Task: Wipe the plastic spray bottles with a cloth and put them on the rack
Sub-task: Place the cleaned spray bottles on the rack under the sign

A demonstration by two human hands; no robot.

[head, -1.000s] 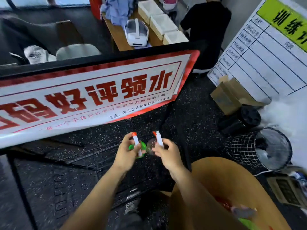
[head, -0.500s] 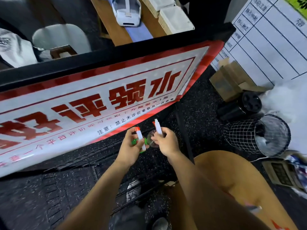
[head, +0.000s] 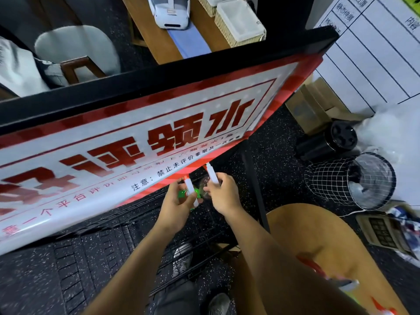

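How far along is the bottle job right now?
Nothing visibly on the black wire rack yet. In hand: the left hand grips a green spray bottle, the right hand a clear one, above the rack. Left: more bottles on the round wooden table.

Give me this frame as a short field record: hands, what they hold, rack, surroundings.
left hand: grips a green bottle
right hand: grips a clear bottle
bottles: side by side, white spray heads up, just under the sign
rack: black wire, below the hands
table: round, wooden, on the right
cloth: not visible
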